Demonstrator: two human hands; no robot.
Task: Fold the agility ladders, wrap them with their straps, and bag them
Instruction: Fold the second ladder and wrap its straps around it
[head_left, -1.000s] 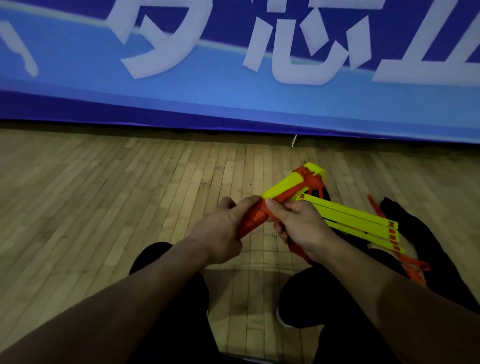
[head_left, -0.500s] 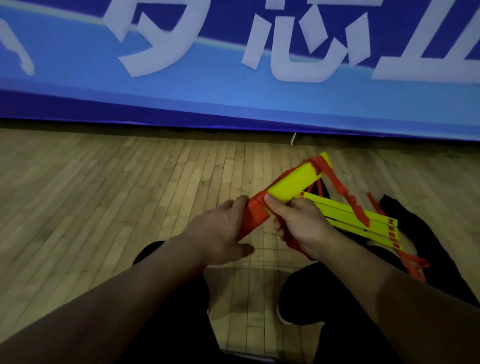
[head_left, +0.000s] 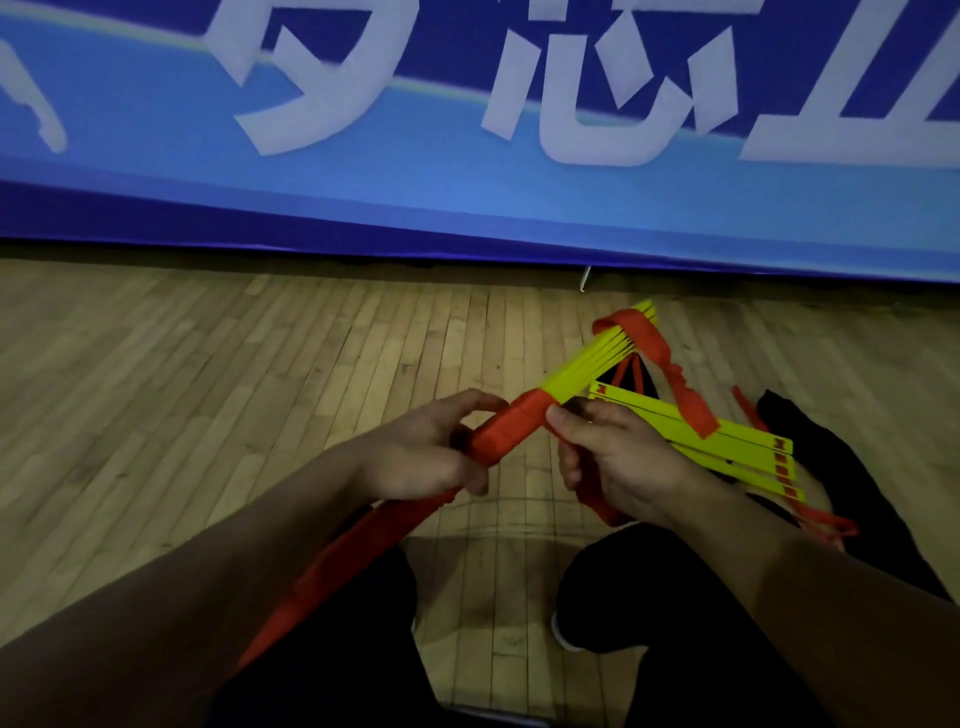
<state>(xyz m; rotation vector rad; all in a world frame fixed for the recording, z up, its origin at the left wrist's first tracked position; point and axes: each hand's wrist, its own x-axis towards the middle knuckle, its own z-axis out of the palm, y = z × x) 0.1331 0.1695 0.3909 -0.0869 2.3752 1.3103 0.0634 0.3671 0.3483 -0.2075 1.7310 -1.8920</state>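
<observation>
A folded agility ladder (head_left: 592, 364), a stack of yellow rungs, points up and to the right. Its near end is wound in orange strap (head_left: 511, 428). My left hand (head_left: 421, 452) grips that wrapped end, and a length of strap trails down under my left forearm. My right hand (head_left: 618, 462) pinches the bundle where orange meets yellow, with another piece of strap inside the fist. A loose strap end (head_left: 670, 374) hangs from the far tip. A second ladder (head_left: 727, 447) lies flat on the floor behind my right hand.
A black bag (head_left: 810, 441) lies on the wooden floor (head_left: 208, 389) at right, beside orange strap loops (head_left: 826, 525). A blue banner (head_left: 467, 197) with white lettering runs along the back. My dark-trousered legs fill the bottom of the view.
The bundle has turned so its rung edges show. The orange wrap at the near end has grown, and strap now trails down under my left forearm. The loose strap at the far tip has dropped.
</observation>
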